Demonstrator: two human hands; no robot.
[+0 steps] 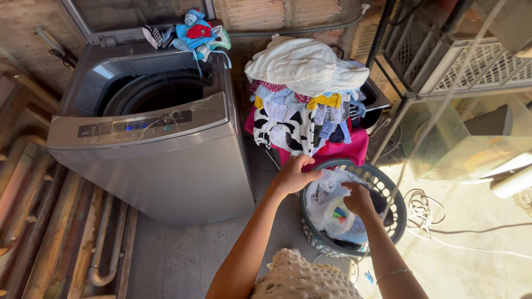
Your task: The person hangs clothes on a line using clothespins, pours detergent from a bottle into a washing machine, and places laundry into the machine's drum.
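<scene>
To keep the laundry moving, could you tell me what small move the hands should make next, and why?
Probably lift the white garment clear of the basket: both the left hand and right hand already grip it, and the washing machine stands open.

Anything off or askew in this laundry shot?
Yes: a small heap of clothes sits on the washing machine rim beside the open drum, one strap hanging in. Loose white cable lies coiled on the floor by the basket.

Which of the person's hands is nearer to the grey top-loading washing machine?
Left. The left hand hovers at the round dark plastic laundry basket's rim, just right of the grey top-loading washing machine. The right hand reaches into the basket, farther away.
</scene>
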